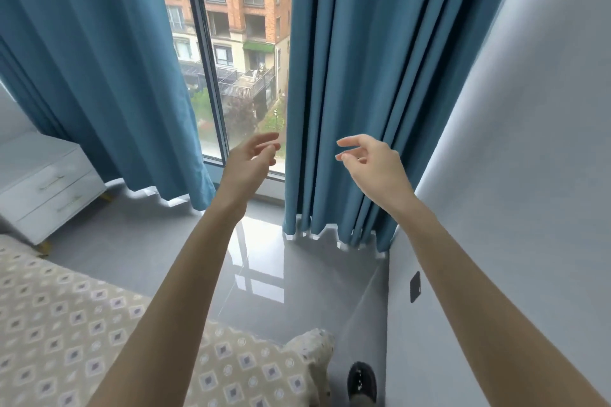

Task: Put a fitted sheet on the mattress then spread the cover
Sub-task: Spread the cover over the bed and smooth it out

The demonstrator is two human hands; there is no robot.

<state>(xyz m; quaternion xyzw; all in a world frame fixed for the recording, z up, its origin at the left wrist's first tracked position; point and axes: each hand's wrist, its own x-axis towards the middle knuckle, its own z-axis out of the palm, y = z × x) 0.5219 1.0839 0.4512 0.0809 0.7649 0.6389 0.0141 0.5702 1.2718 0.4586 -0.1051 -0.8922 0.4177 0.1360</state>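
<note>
The mattress [66, 324] fills the lower left, covered in beige fabric with a diamond pattern; its corner [310, 350] pokes out near the bottom middle. Both my arms reach forward above the floor, away from the bed. My left hand [248, 160] is raised before the window with loosely curled fingers and holds nothing. My right hand [367, 158] hovers just in front of the right blue curtain [347, 76], fingers relaxed and empty. No loose sheet or cover shows in view.
A left blue curtain [99, 76] hangs beside the window [244, 59]. A white drawer unit [46, 188] stands at the left. Glossy grey floor [264, 274] lies between bed and window. A white wall [529, 175] with a dark socket [415, 286] runs along the right. My shoe [362, 380] is near the bed corner.
</note>
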